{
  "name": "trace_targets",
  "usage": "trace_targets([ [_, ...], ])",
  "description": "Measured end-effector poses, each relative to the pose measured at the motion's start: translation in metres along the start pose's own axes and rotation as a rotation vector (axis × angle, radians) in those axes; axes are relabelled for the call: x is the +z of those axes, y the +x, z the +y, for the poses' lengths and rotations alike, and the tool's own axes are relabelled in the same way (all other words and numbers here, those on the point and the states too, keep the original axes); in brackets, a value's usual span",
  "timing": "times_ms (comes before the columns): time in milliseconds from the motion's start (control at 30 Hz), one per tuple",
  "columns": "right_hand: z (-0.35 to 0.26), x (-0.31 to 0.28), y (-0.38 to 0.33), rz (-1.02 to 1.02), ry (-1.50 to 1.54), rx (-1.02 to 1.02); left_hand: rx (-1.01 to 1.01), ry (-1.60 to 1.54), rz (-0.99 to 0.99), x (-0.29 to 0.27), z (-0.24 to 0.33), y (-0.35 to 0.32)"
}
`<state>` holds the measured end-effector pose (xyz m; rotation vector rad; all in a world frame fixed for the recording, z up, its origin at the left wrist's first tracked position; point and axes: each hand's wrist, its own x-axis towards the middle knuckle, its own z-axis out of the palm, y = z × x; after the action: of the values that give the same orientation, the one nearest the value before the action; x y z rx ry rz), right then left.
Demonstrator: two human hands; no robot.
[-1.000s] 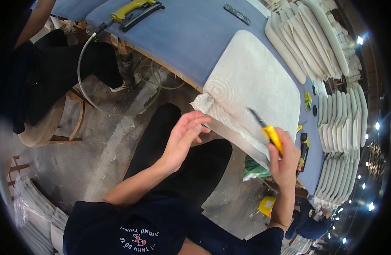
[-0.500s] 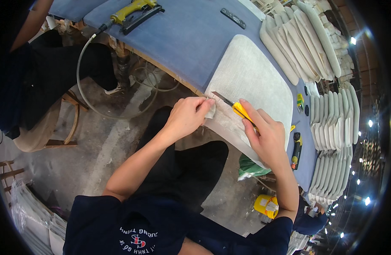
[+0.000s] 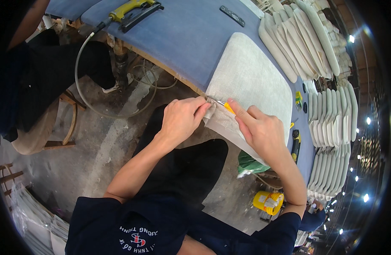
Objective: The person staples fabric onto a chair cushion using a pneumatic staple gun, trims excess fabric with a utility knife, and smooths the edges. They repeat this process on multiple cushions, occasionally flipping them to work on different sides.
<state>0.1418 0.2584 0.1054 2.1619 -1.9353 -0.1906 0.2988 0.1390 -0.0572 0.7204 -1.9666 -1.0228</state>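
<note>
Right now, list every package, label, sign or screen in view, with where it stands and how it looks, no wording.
Printed emblem: on the back of the person's dark blue shirt, bottom centre; white lettering around a red and white mark.
Yellow container: on the floor, lower right under the table edge; squat, with a pale label too small to make out.
No signs or screens show.

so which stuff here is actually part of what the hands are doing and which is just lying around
In use:
- left hand pinching the loose fabric flap
- right hand holding the yellow knife to it
- seat cushion on the blue table

Lying about:
- yellow staple gun with its hose
- stacked cushions
- yellow spool on the floor
</note>
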Motion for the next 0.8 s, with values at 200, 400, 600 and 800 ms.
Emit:
trace_targets([
  [200, 0.010, -0.002, 0.007, -0.057, 0.040, -0.019, 0.106, 0.070, 0.035, -0.002, -0.005, 0.004],
  [400, 0.014, 0.004, 0.010, -0.065, 0.075, -0.037, 0.126, 0.134, 0.036, 0.000, 0.000, 0.000],
  [600, 0.017, 0.012, 0.000, -0.079, 0.098, -0.028, 0.148, 0.137, 0.022, 0.009, 0.016, -0.005],
  [800, 0.027, 0.023, -0.023, 0.012, 0.040, -0.046, 0.115, 0.117, -0.017, -0.018, 0.006, -0.010],
])
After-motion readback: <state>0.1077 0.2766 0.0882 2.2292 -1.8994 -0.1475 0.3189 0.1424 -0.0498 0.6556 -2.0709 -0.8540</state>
